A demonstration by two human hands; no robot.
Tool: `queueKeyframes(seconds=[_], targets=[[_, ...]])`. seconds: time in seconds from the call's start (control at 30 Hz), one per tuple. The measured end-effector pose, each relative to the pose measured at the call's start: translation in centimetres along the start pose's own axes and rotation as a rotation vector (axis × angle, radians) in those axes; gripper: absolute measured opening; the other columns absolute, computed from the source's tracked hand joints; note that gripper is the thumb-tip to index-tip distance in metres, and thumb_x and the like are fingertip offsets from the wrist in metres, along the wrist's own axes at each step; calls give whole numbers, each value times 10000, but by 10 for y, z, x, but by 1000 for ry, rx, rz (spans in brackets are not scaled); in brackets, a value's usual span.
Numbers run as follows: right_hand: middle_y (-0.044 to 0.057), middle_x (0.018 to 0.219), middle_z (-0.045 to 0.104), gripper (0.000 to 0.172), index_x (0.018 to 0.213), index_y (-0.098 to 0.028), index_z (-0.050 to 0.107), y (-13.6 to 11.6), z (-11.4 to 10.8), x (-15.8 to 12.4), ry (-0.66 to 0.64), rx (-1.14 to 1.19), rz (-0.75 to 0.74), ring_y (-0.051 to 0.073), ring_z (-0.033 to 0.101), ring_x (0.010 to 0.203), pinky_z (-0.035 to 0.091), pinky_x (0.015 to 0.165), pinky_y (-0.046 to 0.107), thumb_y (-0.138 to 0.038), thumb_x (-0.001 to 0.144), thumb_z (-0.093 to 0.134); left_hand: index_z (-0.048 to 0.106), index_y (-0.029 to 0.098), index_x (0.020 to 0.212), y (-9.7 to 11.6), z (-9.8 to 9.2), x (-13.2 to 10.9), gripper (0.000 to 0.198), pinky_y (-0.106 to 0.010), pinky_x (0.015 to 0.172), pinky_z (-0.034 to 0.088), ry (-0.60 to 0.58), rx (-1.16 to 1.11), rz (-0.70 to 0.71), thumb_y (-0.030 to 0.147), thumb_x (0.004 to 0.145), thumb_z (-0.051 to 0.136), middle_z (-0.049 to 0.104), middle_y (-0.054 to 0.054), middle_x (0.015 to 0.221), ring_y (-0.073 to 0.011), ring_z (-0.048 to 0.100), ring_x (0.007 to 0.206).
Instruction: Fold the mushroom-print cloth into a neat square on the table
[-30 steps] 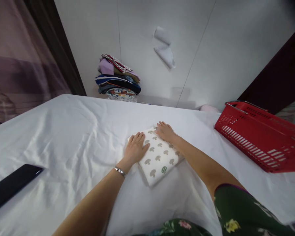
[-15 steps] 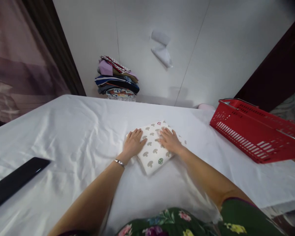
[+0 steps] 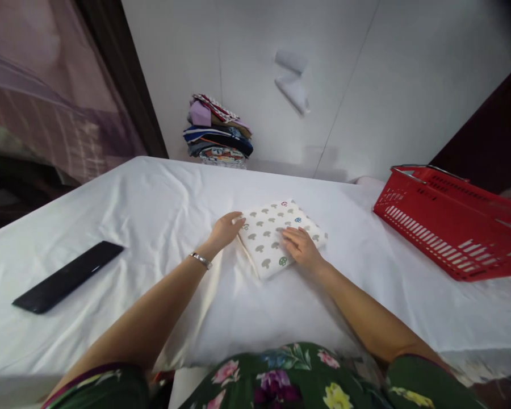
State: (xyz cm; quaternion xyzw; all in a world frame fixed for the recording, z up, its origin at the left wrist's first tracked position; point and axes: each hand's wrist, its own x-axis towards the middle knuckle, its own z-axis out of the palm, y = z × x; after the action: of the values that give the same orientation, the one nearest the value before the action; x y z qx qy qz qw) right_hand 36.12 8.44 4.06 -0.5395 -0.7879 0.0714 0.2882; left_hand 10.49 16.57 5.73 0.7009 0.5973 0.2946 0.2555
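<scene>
A folded white cloth (image 3: 264,233) printed with grey mushrooms, and a few coloured ones, lies on the white-covered table in front of me. At its left corner, my left hand (image 3: 225,232) pinches the edge between thumb and fingers. My right hand (image 3: 303,249) rests on the cloth's right side, its fingers stretched out over the print and holding nothing. Layers show along the cloth's left edge.
A red plastic basket (image 3: 447,227) with metal handles stands on the right. A black flat object (image 3: 68,277) lies at left on the table sheet (image 3: 162,216). Behind the table's far edge is a stack of folded clothes (image 3: 219,133) by the wall.
My left hand has gone from lying flat on the cloth to gripping its left corner. The right hand stays on top. The view has shifted a little left.
</scene>
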Motion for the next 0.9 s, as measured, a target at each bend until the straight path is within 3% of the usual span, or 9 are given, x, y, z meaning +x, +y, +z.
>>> queueKeyframes(seconds=[0.1, 0.23, 0.4, 0.5, 0.73, 0.9], targets=[[66, 1251, 606, 351, 1226, -246, 581, -22, 5, -15, -48, 26, -129, 220, 464, 1255, 242, 1087, 475, -356, 917, 458, 621, 196, 1093, -6, -6, -20, 370, -286, 775, 471, 17, -55, -140, 398, 800, 522, 681, -73, 1056, -198, 635, 889], [87, 1307, 561, 428, 1287, -235, 529, -46, 14, -24, -130, 0, -315, 239, 427, 1284, 238, 1089, 487, -415, 900, 493, 638, 204, 888, -10, 1, -43, 202, -252, 624, 438, 28, -95, -234, 333, 761, 548, 695, -27, 795, -164, 631, 700], [143, 1403, 447, 573, 1342, -171, 460, -55, 25, -29, -172, -87, -398, 261, 370, 1318, 228, 1097, 494, -500, 874, 499, 616, 191, 634, -1, 8, -66, 173, -249, 521, 393, -184, -132, -209, 328, 726, 561, 596, 8, 509, -144, 566, 492], [153, 1436, 397, 621, 1363, -140, 427, -54, 28, -32, -165, -126, -401, 271, 319, 1345, 211, 1108, 495, -487, 857, 523, 611, 179, 591, 5, 12, -74, 183, -250, 512, 407, -298, -257, -205, 303, 716, 562, 636, -2, 571, -121, 550, 442], [152, 1431, 405, 644, 1406, -147, 370, -53, 37, -33, -122, -179, -364, 293, 326, 1340, 234, 1095, 504, -447, 856, 524, 610, 147, 648, 4, 17, -73, 156, -216, 415, 304, -349, -594, -354, 284, 721, 588, 691, -42, 746, -85, 548, 459], [137, 1381, 475, 515, 1360, -153, 444, -54, 36, -30, -96, -156, -373, 268, 387, 1305, 274, 1077, 462, -362, 890, 471, 610, 145, 817, 0, 16, -69, 167, -193, 444, 339, -230, -727, -442, 252, 694, 646, 692, -45, 812, -88, 590, 541]])
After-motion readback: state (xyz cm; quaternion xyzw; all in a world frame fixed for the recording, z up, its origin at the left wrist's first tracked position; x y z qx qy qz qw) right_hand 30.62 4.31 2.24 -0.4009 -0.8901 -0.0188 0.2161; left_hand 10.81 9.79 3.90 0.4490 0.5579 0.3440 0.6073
